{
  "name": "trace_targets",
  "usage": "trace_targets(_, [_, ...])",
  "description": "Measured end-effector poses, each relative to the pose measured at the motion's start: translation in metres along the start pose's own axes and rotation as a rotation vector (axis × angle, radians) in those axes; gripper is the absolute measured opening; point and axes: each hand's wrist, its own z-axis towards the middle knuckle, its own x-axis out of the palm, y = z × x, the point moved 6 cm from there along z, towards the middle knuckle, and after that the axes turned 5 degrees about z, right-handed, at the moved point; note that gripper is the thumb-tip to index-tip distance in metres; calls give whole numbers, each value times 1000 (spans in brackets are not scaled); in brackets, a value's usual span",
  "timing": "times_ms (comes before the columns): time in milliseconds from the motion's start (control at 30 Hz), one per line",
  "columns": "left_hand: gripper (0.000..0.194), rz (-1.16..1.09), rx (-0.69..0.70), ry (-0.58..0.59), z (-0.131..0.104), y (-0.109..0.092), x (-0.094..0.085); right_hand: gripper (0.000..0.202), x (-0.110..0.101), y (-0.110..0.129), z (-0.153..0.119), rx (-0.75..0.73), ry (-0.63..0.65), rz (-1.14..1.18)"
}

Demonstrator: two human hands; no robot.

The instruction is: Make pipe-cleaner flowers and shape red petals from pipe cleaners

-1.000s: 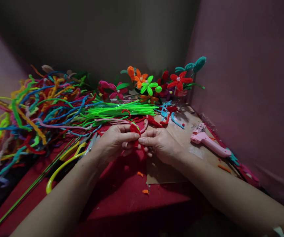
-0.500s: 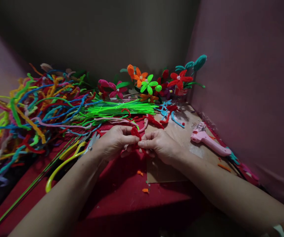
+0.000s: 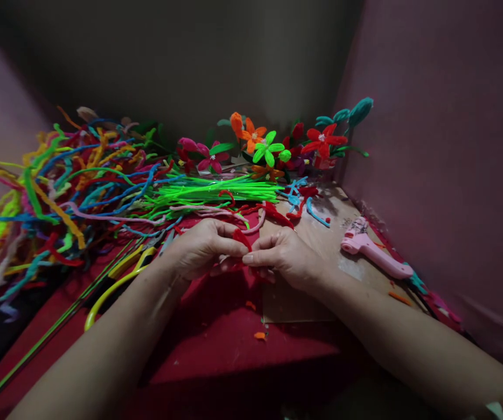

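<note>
Between my two hands is a small red fuzzy piece [image 3: 242, 238], its upper part sticking up above the fingertips. My left hand [image 3: 205, 248] pinches it from the left, thumb and fingers pressed together. From the right, my right hand [image 3: 280, 255] grips the same piece, its thumb tip touching my left fingertips. More red shows below the fingers, partly hidden by them. Just behind my hands lie another red petal-like piece [image 3: 278, 214] and a pink fuzzy stem [image 3: 258, 224].
A tangle of coloured fuzzy stems [image 3: 98, 175] fills the left. Green stems [image 3: 220, 189] lie behind my hands, below fuzzy flowers [image 3: 269, 149]. Yellow-handled scissors [image 3: 111, 294] rest by my left forearm. A pink glue gun [image 3: 376, 254] lies on cardboard [image 3: 295, 306] at right.
The whole view has shifted slightly, the objects now sitting a little further right. Both hands keep hold of the red piece, and it has turned slightly between the fingers.
</note>
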Motion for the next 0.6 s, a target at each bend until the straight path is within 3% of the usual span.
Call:
trace_targets(100, [13,-26,35,6,-1,-3,0,15,-2,-2,1,-5,-40,38])
trace_targets(200, [18,6,117,-88,-2,-9,0,14,-5,-4,2,-8,-91,54])
trace_targets(500, [12,333,475,-649,-26,-34,5,17,-8,-3,0,-1,-236,221])
trace_targets(533, [12,351,486,-665,-26,-34,4,17,-8,-3,-1,-2,-232,228])
trace_targets(600, [15,299,439,-584,-21,-31,4,19,-8,-3,0,-20,-212,218])
